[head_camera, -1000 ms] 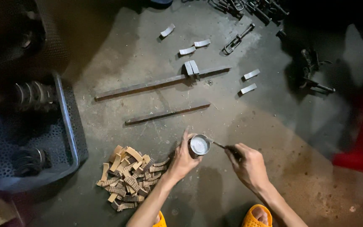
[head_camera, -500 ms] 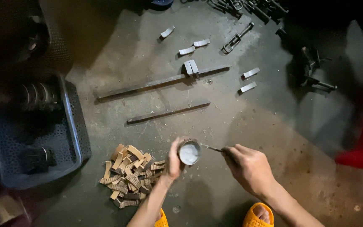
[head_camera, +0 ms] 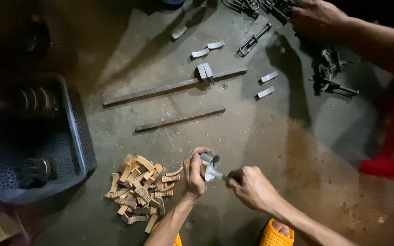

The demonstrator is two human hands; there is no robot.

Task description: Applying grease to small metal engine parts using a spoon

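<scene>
Grey concrete floor (head_camera: pixel 270 136) carries everything; near its lower edge the left hand (head_camera: pixel 194 173) curls closed around a small metal tin (head_camera: pixel 209 166), tipped rightward toward the right hand (head_camera: pixel 251 187); that fist grips a thin tool (head_camera: pixel 224 176) reaching the tin's mouth.

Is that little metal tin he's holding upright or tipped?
Tipped: the tin lies on its side in the left hand, its open mouth facing the right hand.
</scene>
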